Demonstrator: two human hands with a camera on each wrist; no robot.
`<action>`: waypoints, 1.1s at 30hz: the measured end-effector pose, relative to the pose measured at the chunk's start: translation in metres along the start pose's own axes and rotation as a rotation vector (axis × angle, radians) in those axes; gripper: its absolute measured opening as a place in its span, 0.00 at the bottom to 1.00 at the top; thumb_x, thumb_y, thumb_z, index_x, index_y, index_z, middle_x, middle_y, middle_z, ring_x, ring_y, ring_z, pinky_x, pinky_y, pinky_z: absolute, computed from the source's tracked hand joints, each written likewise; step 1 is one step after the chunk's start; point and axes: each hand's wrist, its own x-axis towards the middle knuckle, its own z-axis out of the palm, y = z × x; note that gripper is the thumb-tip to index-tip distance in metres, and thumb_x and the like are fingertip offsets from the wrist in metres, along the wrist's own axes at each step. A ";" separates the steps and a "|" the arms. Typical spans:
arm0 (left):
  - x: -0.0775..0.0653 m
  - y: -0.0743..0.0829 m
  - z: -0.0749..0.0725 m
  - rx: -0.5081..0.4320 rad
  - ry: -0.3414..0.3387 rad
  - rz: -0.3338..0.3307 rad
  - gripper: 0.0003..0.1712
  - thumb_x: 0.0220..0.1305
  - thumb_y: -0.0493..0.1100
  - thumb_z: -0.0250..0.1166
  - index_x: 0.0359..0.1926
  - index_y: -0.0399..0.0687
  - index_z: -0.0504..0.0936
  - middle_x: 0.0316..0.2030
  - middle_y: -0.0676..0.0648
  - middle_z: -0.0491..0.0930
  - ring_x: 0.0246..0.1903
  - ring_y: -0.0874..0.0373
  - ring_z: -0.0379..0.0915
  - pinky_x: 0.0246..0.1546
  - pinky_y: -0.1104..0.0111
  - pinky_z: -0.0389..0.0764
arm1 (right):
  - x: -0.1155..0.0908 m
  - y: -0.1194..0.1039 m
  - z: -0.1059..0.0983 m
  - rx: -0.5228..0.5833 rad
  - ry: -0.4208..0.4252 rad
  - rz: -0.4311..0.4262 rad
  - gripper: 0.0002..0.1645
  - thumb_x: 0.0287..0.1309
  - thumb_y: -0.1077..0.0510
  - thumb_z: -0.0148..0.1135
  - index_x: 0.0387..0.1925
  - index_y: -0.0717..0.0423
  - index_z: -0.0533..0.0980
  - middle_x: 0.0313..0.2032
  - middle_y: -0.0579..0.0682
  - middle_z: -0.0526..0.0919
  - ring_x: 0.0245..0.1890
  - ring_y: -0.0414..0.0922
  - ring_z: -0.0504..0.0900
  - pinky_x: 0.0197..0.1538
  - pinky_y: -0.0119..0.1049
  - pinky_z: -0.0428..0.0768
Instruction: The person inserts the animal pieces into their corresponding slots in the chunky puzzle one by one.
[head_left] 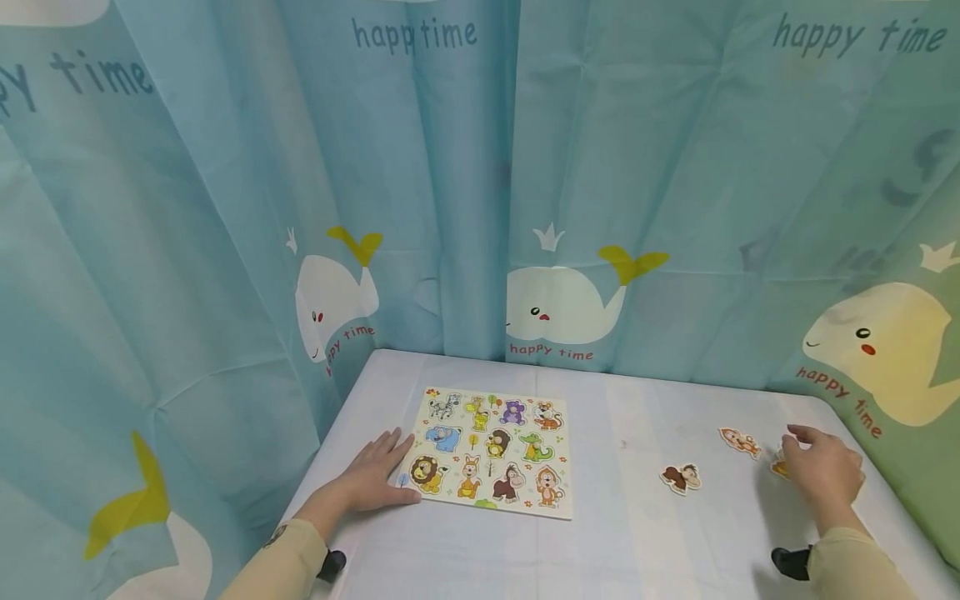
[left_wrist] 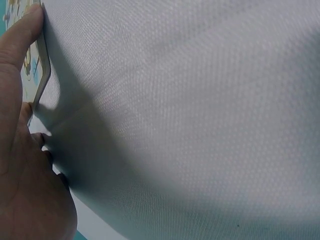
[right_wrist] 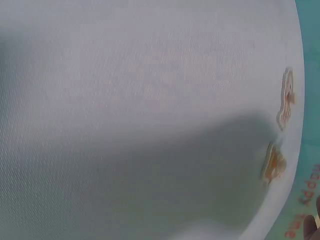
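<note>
My left hand [head_left: 375, 475] rests at the left edge of an animal puzzle board [head_left: 442, 457]. Its thumb lies on the near left corner, and the fingers spread along the side. In the left wrist view that thumb [left_wrist: 25, 35] presses on the board's edge. My right hand [head_left: 825, 471] is raised over the table's right side, fingers loosely bent. Below it an orange puzzle piece [head_left: 780, 465] is partly covered; the right wrist view shows this orange piece [right_wrist: 274, 162] lying on the cloth. A monkey piece [head_left: 741, 442] and a brown gorilla piece [head_left: 681, 478] lie left of that hand.
A pale cloth covers the table [head_left: 615, 550]. Behind it and along both sides hang blue-green curtains [head_left: 465, 167] printed with whales. Black wrist straps [head_left: 791, 563] show at the sleeves.
</note>
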 end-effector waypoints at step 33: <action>0.004 -0.002 0.003 0.008 -0.010 -0.036 0.61 0.56 0.69 0.72 0.81 0.48 0.55 0.80 0.38 0.46 0.79 0.38 0.37 0.77 0.44 0.45 | -0.005 0.031 0.024 -0.035 -0.022 0.174 0.26 0.70 0.57 0.51 0.59 0.75 0.69 0.54 0.78 0.70 0.53 0.74 0.63 0.52 0.68 0.64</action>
